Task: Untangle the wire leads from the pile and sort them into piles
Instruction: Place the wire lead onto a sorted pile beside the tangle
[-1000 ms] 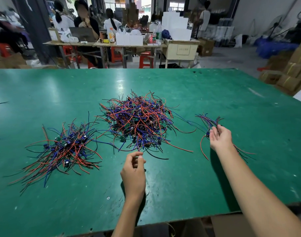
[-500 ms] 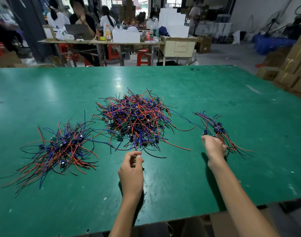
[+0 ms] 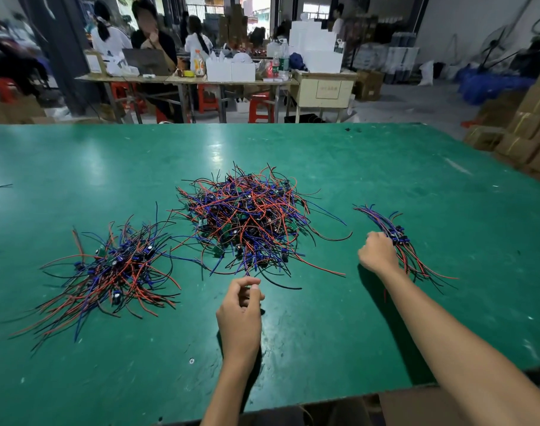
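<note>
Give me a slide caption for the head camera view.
Right hand rests at small sorted bundle; left hand hovers before central tangled pile on green table.

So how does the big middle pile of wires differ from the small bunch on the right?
The middle pile is far larger and heaped in a tangle, with leads pointing every way; the right bunch is small, its leads lying roughly parallel. The right hand is at the right bunch, while neither hand touches the middle pile. Both hold red, blue and black leads on the green table.
</note>
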{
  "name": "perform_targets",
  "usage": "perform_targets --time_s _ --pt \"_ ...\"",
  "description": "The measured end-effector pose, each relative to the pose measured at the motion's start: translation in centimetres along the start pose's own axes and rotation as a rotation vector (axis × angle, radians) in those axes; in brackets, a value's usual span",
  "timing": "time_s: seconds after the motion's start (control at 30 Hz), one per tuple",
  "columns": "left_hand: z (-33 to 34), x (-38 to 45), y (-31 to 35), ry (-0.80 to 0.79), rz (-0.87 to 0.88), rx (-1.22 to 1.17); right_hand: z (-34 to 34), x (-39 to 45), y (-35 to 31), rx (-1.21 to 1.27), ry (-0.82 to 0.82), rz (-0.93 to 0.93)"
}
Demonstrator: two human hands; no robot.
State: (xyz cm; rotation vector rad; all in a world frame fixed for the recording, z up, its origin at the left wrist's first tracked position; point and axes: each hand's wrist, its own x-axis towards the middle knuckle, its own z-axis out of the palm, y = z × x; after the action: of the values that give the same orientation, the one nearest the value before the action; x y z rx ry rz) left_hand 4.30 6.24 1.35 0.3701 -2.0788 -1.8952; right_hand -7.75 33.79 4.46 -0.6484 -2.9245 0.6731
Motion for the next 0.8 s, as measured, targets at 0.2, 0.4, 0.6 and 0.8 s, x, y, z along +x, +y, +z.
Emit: perform_targets --time_s 0.2,0.4,0.6,0.8 --pt "0.0 0.1 0.0 -0.008 -0.001 -0.001 -0.4 0.2 2.5 0.127 0.079 -0.110" --pt "0.1 0.0 -0.1 -0.018 0.004 -0.003 -1.3 -0.2 4.4 0.409 0.108 -0.171" --pt "0.2 0.1 -0.2 -0.005 0.006 -0.017 -1.7 0.4 5.4 0.811 -0.093 0.031" --pt "0.1 0.1 -0.3 -0.015 0.010 -0.014 -2.2 -0.1 5.6 0.492 -0.022 -0.013"
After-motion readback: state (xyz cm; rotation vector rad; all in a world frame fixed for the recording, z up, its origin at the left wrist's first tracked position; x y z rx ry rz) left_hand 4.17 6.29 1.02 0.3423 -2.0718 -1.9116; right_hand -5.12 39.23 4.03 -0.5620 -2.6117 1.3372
